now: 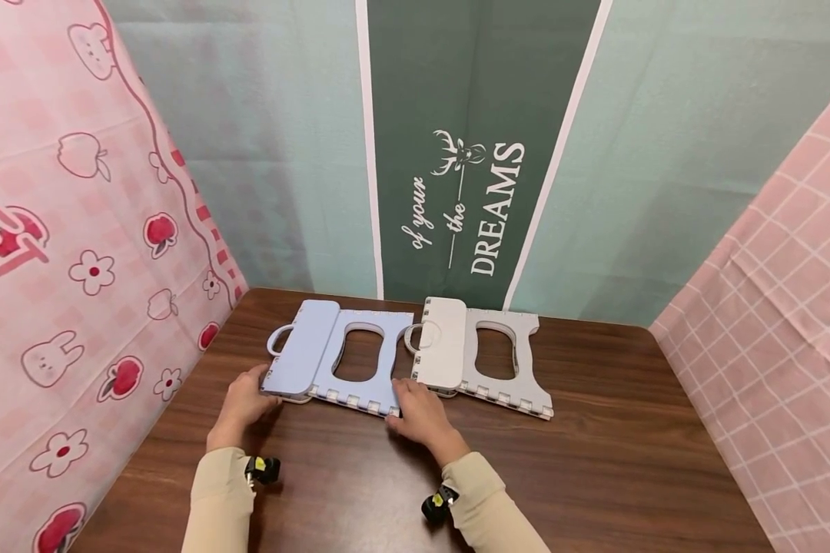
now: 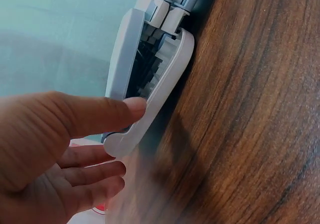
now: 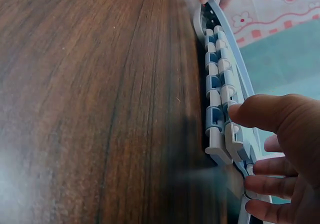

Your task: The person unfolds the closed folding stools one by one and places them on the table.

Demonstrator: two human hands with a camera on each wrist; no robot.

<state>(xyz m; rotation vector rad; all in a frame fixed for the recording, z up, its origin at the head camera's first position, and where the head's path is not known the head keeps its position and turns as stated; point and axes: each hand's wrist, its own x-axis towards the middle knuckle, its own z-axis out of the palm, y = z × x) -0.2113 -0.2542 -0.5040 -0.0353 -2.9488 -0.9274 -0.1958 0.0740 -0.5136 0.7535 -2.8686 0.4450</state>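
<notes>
A blue folding step stool [image 1: 297, 346] lies flattened on the wooden table, its handle loop at the left. My left hand [image 1: 244, 399] grips its near left corner; in the left wrist view the thumb [image 2: 132, 109] presses the pale end piece, with the other fingers around the far side. At the near right corner, my right hand [image 1: 420, 411] holds the stool, thumb [image 3: 245, 111] against the hinged edge [image 3: 215, 84] and fingers along the end. To the right lies a similar white and grey folding step stool [image 1: 443, 353], close beyond the right hand.
The brown wooden table [image 1: 595, 461] extends in front and to the right. A green curtain with white lettering [image 1: 484, 215] hangs right behind the stools. Pink patterned cloths stand at the left [image 1: 97, 230] and right [image 1: 788, 269].
</notes>
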